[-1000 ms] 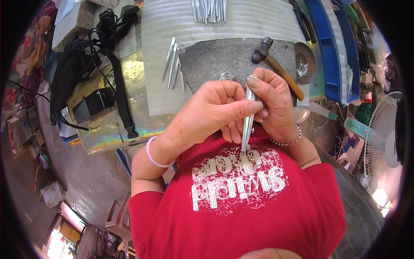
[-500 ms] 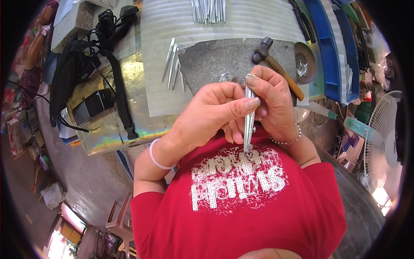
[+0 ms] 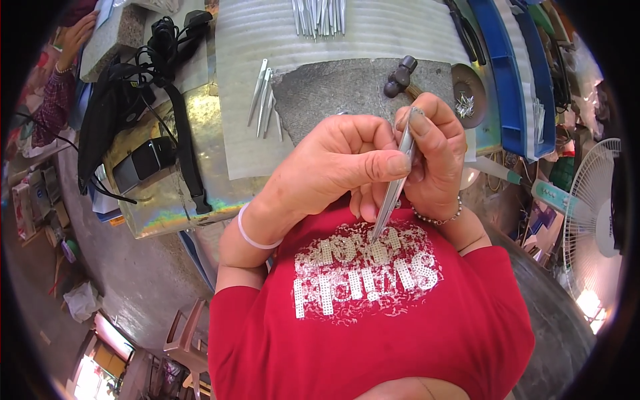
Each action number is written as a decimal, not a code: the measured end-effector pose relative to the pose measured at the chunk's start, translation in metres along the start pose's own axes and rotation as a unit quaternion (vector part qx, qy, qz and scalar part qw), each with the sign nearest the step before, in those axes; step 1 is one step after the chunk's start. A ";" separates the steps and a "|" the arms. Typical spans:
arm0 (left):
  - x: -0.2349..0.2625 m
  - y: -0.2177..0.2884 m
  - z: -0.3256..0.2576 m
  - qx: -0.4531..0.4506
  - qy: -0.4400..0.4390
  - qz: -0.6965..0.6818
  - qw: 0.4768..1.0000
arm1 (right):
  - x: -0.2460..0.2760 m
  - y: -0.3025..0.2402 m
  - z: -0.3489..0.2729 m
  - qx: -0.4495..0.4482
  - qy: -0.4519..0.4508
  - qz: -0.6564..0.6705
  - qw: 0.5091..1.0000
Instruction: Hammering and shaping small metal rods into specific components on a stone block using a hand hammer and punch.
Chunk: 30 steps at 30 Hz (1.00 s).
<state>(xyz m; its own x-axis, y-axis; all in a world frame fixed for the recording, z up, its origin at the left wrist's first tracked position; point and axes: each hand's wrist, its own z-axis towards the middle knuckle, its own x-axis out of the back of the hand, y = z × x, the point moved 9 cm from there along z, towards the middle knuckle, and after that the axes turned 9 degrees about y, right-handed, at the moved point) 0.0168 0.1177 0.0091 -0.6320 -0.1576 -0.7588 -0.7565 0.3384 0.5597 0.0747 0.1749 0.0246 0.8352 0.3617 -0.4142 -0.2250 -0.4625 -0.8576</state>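
Slim metal tweezers (image 3: pixel 393 193) are pinched between left hand (image 3: pixel 333 167) and right hand (image 3: pixel 433 160) — apparently being checked or adjusted (hammer (image 3: pixel 399 75) unused); steady alignment is called for next.

The left hand (image 3: pixel 333 163) now lies further across the metal tweezers (image 3: pixel 393 190), its thumb tip pressed flat on the blade beside the right hand (image 3: pixel 433 160). The tweezers tilt a little more, point lower over the red shirt (image 3: pixel 373 320). Both hands sit slightly nearer the chest than before.
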 end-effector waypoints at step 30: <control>0.015 -0.008 -0.001 0.019 0.022 0.012 1.000 | 0.000 0.018 0.003 -0.031 0.008 0.013 0.999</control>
<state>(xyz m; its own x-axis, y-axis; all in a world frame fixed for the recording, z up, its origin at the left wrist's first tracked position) 0.0129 0.1117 -0.0061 -0.6576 -0.1888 -0.7293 -0.7343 0.3769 0.5646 0.0689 0.1694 0.0085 0.8374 0.3365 -0.4307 -0.2150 -0.5216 -0.8256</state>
